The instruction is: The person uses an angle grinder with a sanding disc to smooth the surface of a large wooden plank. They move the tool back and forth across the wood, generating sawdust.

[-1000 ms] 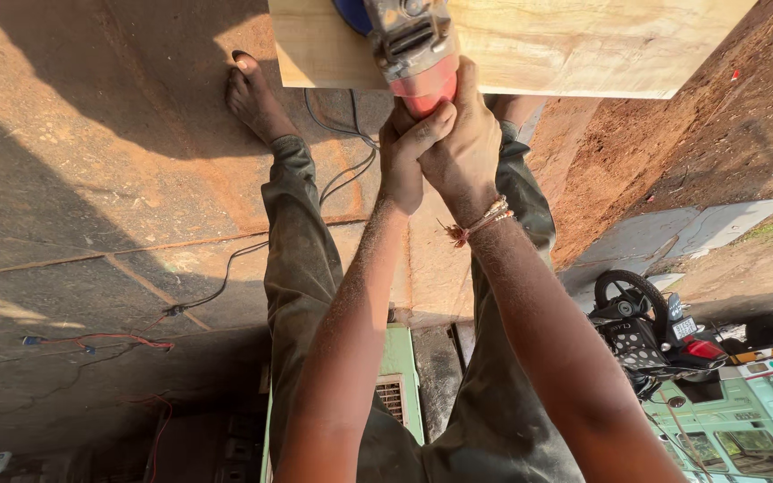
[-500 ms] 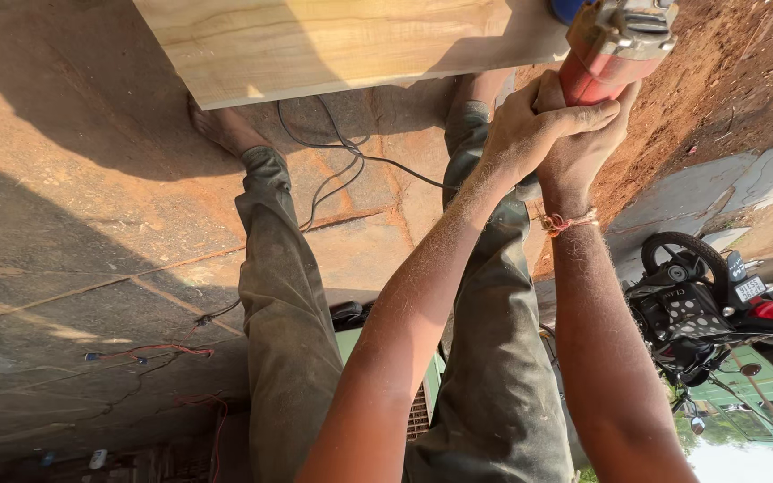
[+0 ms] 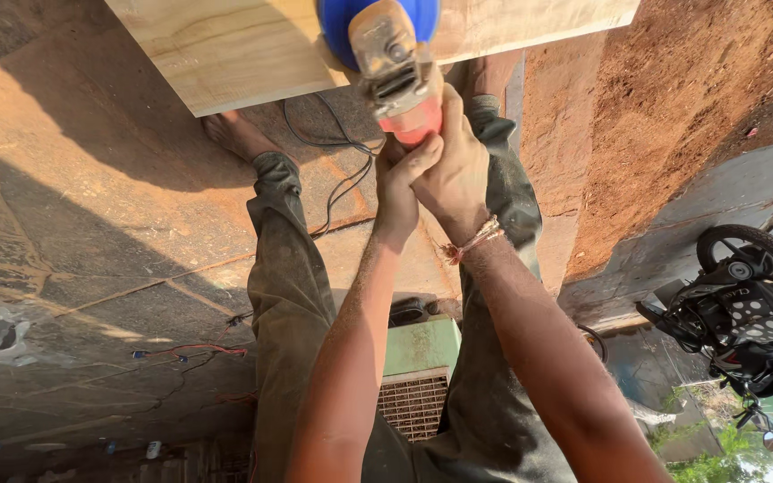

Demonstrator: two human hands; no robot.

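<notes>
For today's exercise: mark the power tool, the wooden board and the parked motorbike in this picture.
power tool (image 3: 395, 67), head view, on its metal gear housing.
wooden board (image 3: 225, 45), head view, on its pale flat face left of the tool.
motorbike (image 3: 749, 309), head view, on its dark body below the wheel.

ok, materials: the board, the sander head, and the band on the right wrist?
Board: pale bare wood, grain lines visible, seemingly unfinished. Power tool: dull grey head looks like cast metal, dusty; body under the left hand and right hand looks like red plastic, blue disc probably plastic. Wrist band: twisted thread or cord, pale and reddish.
</notes>
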